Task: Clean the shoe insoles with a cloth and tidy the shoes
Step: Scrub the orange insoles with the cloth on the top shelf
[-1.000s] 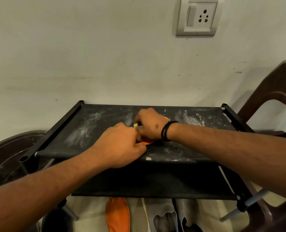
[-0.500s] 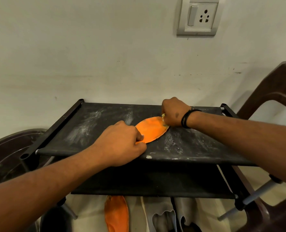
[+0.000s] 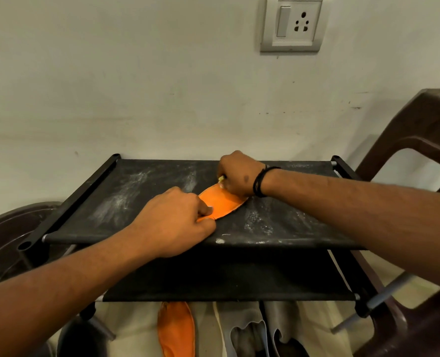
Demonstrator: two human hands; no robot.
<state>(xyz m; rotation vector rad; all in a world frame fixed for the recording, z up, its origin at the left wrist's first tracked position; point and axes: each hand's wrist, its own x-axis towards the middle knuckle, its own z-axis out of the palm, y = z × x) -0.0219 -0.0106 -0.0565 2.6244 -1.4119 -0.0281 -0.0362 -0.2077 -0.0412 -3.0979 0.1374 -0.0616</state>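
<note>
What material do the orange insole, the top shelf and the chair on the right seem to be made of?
The orange insole looks like thin foam or fabric: matte, flat, with a cleanly cut edge. The top shelf seems to be black woven fabric stretched between rails; it is matte and smeared with whitish dust. The chair appears to be moulded brown plastic, smooth with a slight sheen.

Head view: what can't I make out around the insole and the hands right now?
- Cloth: only a pale yellowish scrap shows; the right hand covers the rest.
- Insole: its near end is under the left hand, its far end under the right hand.
- Second orange insole: cut off by the bottom edge, its top hidden by the rack's lower shelf.
- Shoes below: partly hidden by that shelf, cut off by the bottom edge.
</note>
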